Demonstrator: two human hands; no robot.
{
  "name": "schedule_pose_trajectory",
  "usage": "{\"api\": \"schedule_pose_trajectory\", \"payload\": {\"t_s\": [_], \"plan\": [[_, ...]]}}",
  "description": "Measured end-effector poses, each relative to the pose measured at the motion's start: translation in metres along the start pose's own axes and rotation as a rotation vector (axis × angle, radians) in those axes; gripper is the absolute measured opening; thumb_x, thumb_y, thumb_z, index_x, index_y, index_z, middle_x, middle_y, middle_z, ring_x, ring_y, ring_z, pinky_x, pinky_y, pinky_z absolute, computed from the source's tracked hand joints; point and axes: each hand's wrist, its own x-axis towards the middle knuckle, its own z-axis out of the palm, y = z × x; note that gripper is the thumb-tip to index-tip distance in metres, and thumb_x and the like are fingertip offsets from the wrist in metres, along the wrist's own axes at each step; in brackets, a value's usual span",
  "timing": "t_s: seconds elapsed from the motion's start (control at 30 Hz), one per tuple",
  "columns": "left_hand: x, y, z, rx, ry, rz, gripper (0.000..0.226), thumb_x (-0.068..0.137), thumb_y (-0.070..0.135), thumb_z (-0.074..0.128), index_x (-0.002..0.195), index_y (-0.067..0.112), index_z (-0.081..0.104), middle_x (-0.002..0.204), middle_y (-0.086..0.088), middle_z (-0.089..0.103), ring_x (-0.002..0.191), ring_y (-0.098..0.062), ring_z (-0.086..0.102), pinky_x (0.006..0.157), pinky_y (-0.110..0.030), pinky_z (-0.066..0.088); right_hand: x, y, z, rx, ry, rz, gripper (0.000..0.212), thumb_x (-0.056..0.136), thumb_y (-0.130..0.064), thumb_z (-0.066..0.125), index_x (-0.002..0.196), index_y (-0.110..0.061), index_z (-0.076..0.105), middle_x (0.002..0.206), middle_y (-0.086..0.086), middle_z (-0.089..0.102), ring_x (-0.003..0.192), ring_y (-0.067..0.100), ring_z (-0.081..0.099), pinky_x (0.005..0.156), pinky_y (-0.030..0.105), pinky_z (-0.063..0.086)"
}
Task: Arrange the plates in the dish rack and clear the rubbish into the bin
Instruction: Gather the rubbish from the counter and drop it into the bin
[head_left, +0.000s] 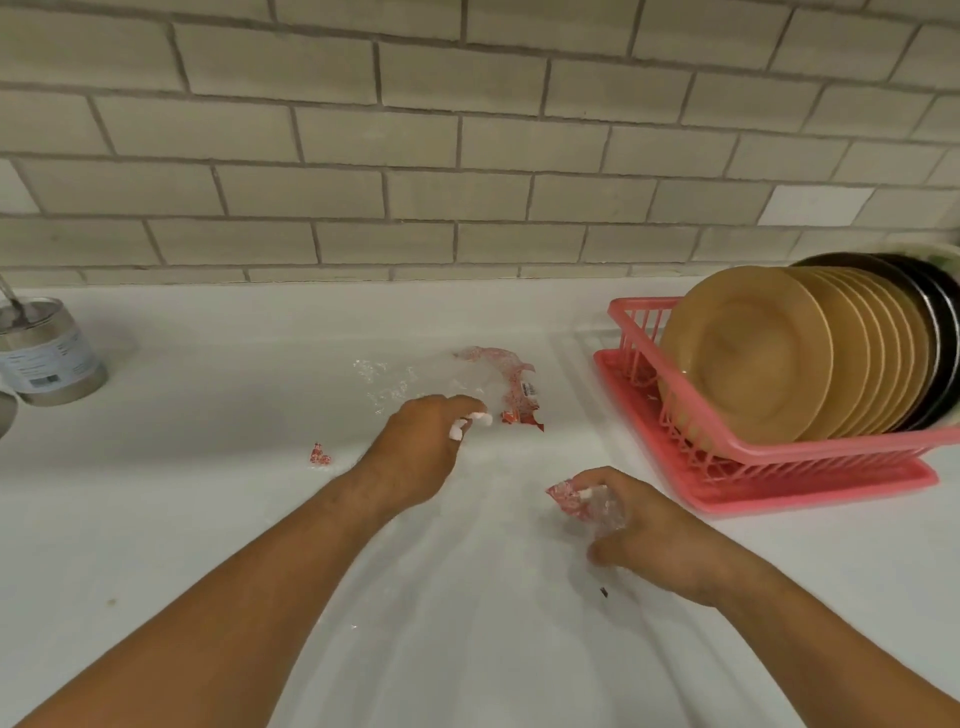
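my right hand (649, 540) was closed round a crumpled wrapper piece (582, 501) – clear plastic with red print – bunched between thumb and curled fingers, low over the white counter (208, 519) and just in front of the dish rack (779, 457).

my left hand (415, 452) reached further out, palm down, its fingers curled at the near edge of the torn wrapper (498, 379) lying flat on the counter. the fingertips sat right at the clear film, but i could not tell whether they were pinching it or only touching it. that wrapper was mostly see-through, with a red printed strip along its right side.

a small red scrap (320, 455) lay by itself on the counter, left of my left wrist and apart from the bigger piece.

the pink dish rack stood at the right on its tray. the tan plates (748, 353) stood on edge in it, packed one behind another, with dark plates (935, 332) behind them at the far right.

at the far left edge stood a tin (49, 358) with a paper label and a metal handle poking out of it – close to the tiled wall (467, 156).
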Motion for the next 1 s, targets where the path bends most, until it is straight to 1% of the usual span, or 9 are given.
{"api": "schedule_pose_trajectory", "payload": {"t_s": [0.17, 0.23, 0.33, 0.47, 0.57, 0.63, 0.8, 0.9, 1.0], "plan": [[-0.005, 0.036, 0.025, 0.0, -0.031, -0.056, 0.028, 0.08, 0.051, 0.067, 0.102, 0.034, 0.062, 0.1, 0.01, 0.048, 0.089, -0.006, 0.051, 0.068, -0.017, 0.038, -0.012, 0.024, -0.013, 0.277, 0.102, -0.001, 0.039, 0.086, 0.013, 0.043, 0.096, -0.019, 0.063, 0.094, 0.01, 0.057, 0.056, 0.028, 0.056, 0.051, 0.036, 0.048], [-0.012, 0.051, 0.039, 0.021, -0.046, -0.042, 0.025, 0.075, 0.039, 0.076, 0.096, 0.033, 0.063, 0.103, 0.014, 0.046, 0.09, -0.004, 0.051, 0.067, -0.011, 0.036, -0.015, 0.039, -0.024, 0.28, 0.163, -0.008, 0.033, 0.091, 0.003, 0.046, 0.09, -0.025, 0.064, 0.095, 0.008, 0.06, 0.047, 0.026, 0.052, 0.043, 0.03, 0.044], [-0.025, 0.077, 0.059, 0.023, -0.062, -0.064, 0.012, 0.088, 0.019, 0.062, 0.094, 0.028, 0.067, 0.103, 0.01, 0.06, 0.078, -0.006, 0.063, 0.067, -0.015, 0.049, -0.026, 0.061, -0.042, 0.29, 0.193, -0.034, 0.026, 0.085, -0.009, 0.053, 0.084, -0.03, 0.067, 0.08, 0.004, 0.065, 0.056, 0.026, 0.052, 0.04, 0.024, 0.033], [-0.046, 0.119, 0.087, 0.0, -0.108, -0.15, 0.023, 0.093, 0.014, 0.05, 0.096, 0.028, 0.068, 0.096, 0.003, 0.064, 0.073, -0.014, 0.066, 0.073, -0.038, 0.058, -0.055, 0.095, -0.066, 0.044, 0.263, -0.143, 0.031, 0.094, -0.009, 0.048, 0.096, -0.033, 0.068, 0.068, -0.006, 0.064, 0.056, 0.003, 0.057, 0.048, 0.027, 0.047], [-0.06, 0.155, 0.11, 0.002, -0.126, -0.159, 0.032, 0.09, 0.004, 0.046, 0.101, 0.025, 0.068, 0.095, 0.004, 0.06, 0.071, -0.013, 0.064, 0.063, -0.028, 0.058, -0.079, 0.117, -0.087, -0.01, 0.326, -0.175, 0.024, 0.092, -0.014, 0.05, 0.085, -0.029, 0.068, 0.074, -0.01, 0.065, 0.056, 0.003, 0.054, 0.052, 0.02, 0.042], [-0.069, 0.177, 0.127, 0.024, -0.094, -0.145, 0.022, 0.092, 0.015, 0.051, 0.1, 0.026, 0.068, 0.098, 0.007, 0.062, 0.075, -0.012, 0.063, 0.061, -0.023, 0.054, -0.095, 0.129, -0.102, 0.041, 0.325, -0.166, 0.018, 0.088, -0.024, 0.057, 0.071, -0.02, 0.063, 0.066, -0.011, 0.061, 0.051, 0.007, 0.05, 0.052, 0.025, 0.039], [-0.095, 0.222, 0.168, 0.048, -0.029, -0.154, 0.023, 0.079, 0.051, 0.068, 0.077, 0.028, 0.067, 0.078, 0.013, 0.063, 0.073, -0.005, 0.059, 0.058, -0.02, 0.04, -0.139, 0.154, -0.121, -0.007, 0.381, -0.137, 0.053, 0.084, -0.055, 0.059, 0.057, -0.017, 0.033, 0.05, -0.007, 0.032, 0.046, 0.009, 0.032, 0.051, 0.026, 0.031], [-0.103, 0.235, 0.185, 0.062, 0.006, -0.141, 0.021, 0.087, 0.046, 0.061, 0.089, 0.028, 0.071, 0.094, 0.012, 0.069, 0.084, -0.005, 0.062, 0.066, -0.014, 0.042, -0.157, 0.17, -0.125, -0.013, 0.398, -0.117, 0.049, 0.091, -0.044, 0.054, 0.057, -0.01, 0.04, 0.049, -0.004, 0.043, 0.042, 0.008, 0.04, 0.048, 0.025, 0.037], [-0.106, 0.243, 0.198, -0.006, -0.018, -0.163, 0.025, 0.094, 0.029, 0.056, 0.118, 0.031, 0.063, 0.107, 0.008, 0.067, 0.083, -0.009, 0.066, 0.069, -0.015, 0.049, -0.173, 0.185, -0.121, 0.052, 0.3, -0.047, 0.025, 0.096, -0.037, 0.047, 0.086, -0.018, 0.061, 0.076, -0.004, 0.067, 0.047, 0.005, 0.057, 0.045, 0.018, 0.044]]}}
